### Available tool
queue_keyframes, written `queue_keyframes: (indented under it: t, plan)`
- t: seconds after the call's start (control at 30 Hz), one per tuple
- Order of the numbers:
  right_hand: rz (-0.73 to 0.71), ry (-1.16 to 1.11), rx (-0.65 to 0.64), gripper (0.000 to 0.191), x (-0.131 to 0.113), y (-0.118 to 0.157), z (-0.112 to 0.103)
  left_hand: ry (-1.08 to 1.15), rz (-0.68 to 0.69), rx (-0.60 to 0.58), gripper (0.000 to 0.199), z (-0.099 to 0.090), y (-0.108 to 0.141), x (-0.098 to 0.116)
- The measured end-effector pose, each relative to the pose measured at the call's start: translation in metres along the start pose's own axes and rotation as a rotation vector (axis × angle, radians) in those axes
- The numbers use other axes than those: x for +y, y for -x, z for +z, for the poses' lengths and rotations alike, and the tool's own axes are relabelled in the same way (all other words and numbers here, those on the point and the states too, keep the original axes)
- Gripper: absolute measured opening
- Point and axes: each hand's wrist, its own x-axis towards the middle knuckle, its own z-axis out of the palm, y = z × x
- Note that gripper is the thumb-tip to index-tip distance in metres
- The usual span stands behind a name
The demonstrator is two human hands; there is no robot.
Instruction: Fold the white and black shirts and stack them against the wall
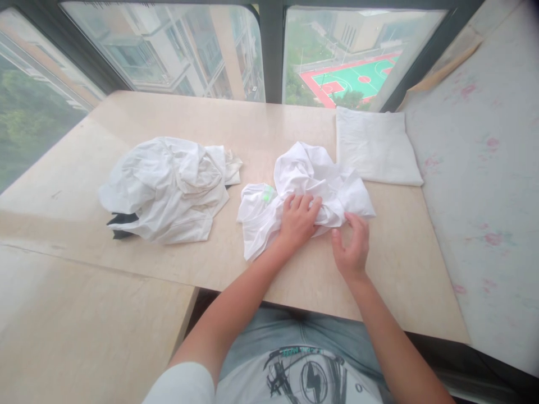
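Note:
A crumpled white T-shirt (307, 174) lies bunched on the wooden tabletop in front of me, with a small pale green patch near its left end. My left hand (300, 217) rests palm down on the middle of its near side, fingers stretched over the cloth. At the shirt's lower right edge is my right hand (352, 241), its thumb apart from the fingers and the fingertips at the fabric. Nothing shows between that thumb and the fingers.
To the left sits a heap of off-white clothing (168, 188) with a black piece (123, 223) poking out. A neatly folded white cloth (377, 147) lies at the back right. Windows border the tabletop (269, 280) behind; a flower-patterned wall (484, 185) stands right.

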Motion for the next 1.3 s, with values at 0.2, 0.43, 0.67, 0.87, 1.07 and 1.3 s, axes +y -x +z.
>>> queue_keyframes:
  t: [0.2,0.43,0.67,0.87,1.07,1.3]
  plan:
    - [0.063,-0.087,-0.115,0.036,0.005,-0.004,0.006,0.019,0.014,-0.003,0.049,0.001,0.001,-0.002]
    - [0.057,-0.029,-0.123,0.030,0.005,-0.003,0.007,0.047,0.028,0.009,0.052,0.003,0.002,-0.004]
    - [0.224,-0.059,-0.109,0.023,0.009,-0.004,0.009,0.098,0.076,0.018,0.053,0.003,0.002,-0.006]
    - [0.454,-0.147,-0.083,0.028,0.010,-0.004,0.004,0.299,0.092,-0.027,0.061,-0.003,0.005,-0.014]
    - [0.627,-0.298,0.052,0.034,0.011,-0.005,0.001,0.493,0.040,0.064,0.053,-0.004,0.009,-0.020]
    - [0.818,-0.647,0.338,0.029,0.018,-0.009,0.005,0.554,-0.190,0.200,0.019,-0.004,0.014,-0.023]
